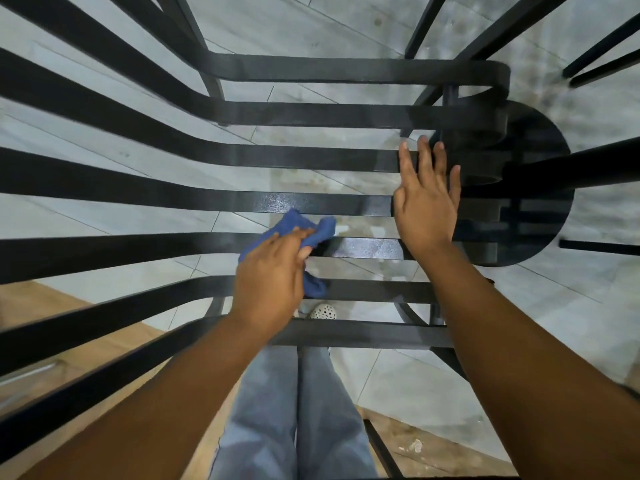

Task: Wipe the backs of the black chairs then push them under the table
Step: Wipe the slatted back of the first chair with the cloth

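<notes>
Two hands over the black chair (311,114), seen from straight above through its slats. Left hand (273,275) grips a bunched blue cloth (304,233) against a slat near the chair's near edge. Right hand (427,199) lies flat, fingers spread, on slats toward the right edge, holding nothing. Grey tile floor (329,22) shows through the gaps. Round black base (540,202) right, probably a table foot. Jeans (294,410) and one shoe (323,311) below.

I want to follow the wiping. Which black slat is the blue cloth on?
The slat under the blue cloth, gripped by the left hand; the right hand covers slats farther away.
</notes>
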`<state>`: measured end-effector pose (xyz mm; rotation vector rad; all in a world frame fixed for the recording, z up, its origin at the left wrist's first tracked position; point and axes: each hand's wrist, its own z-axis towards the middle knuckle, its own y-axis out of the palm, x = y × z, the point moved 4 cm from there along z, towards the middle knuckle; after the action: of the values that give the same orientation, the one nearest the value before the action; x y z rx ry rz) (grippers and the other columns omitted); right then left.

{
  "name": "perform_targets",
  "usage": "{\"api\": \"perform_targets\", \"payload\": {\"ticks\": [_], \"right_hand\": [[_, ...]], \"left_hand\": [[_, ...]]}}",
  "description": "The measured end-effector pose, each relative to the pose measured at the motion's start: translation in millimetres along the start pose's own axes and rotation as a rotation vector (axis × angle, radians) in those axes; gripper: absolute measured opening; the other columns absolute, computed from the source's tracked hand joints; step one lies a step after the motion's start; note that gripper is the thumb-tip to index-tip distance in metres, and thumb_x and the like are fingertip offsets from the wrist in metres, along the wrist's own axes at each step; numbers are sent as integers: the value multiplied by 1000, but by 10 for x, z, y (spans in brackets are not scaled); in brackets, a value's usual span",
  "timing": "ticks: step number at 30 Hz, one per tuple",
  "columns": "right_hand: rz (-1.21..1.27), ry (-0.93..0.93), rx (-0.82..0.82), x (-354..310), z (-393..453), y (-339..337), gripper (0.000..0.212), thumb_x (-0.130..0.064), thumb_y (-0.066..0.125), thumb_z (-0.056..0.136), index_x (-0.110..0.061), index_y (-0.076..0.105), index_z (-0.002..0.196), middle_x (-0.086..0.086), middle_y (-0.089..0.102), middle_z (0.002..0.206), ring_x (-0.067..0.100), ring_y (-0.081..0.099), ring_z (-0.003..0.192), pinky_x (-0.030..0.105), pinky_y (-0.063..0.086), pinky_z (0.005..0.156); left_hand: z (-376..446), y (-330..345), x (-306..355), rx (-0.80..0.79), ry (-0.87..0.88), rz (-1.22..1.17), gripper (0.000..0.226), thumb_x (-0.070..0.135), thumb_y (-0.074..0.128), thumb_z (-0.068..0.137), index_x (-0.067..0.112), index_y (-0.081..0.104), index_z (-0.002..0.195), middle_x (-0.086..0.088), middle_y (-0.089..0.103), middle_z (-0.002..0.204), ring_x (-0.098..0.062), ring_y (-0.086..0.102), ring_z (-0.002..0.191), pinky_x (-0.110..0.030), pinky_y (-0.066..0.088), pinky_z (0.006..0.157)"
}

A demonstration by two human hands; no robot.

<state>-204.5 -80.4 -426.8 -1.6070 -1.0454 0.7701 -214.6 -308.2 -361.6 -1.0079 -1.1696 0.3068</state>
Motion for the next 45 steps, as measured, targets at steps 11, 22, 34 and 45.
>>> {"api": "perform_targets", "payload": {"ticks": [11, 22, 34, 45], "right_hand": [[18, 23, 8, -34, -8, -13, 55, -24, 28, 100, -24, 7, 151, 7, 2, 159, 29, -3, 145, 44, -4, 115], [108, 87, 26, -205, -137, 102, 58, -43, 21, 101, -19, 1, 151, 11, -7, 158, 28, -8, 145, 45, -7, 114], [96, 88, -36, -213, -118, 73, 61, -47, 16, 100, -20, -4, 150, 9, -12, 157, 27, -12, 145, 45, -5, 115], [84, 63, -34, -214, -113, 69, 61, -47, 15, 100, -20, -6, 150, 9, -13, 157, 27, -13, 144, 44, -4, 115]], "left_hand": [[-515, 746, -442, -342, -86, 483, 68, 56, 11, 95, 14, 9, 148, -8, 8, 155, -26, -3, 144, -53, -2, 113], [-322, 1080, 94, -215, 88, 415, 53, 45, 33, 95, 24, 26, 143, -6, 32, 150, -29, 20, 139, -56, 11, 111], [-538, 491, -702, -188, -383, 371, 59, 44, 0, 97, 11, 6, 146, -12, 13, 155, -30, 5, 141, -48, 8, 113], [-436, 1288, 451, -207, -133, 356, 57, 37, 23, 91, 13, 21, 143, -7, 34, 149, -26, 20, 138, -43, 16, 112]]}}
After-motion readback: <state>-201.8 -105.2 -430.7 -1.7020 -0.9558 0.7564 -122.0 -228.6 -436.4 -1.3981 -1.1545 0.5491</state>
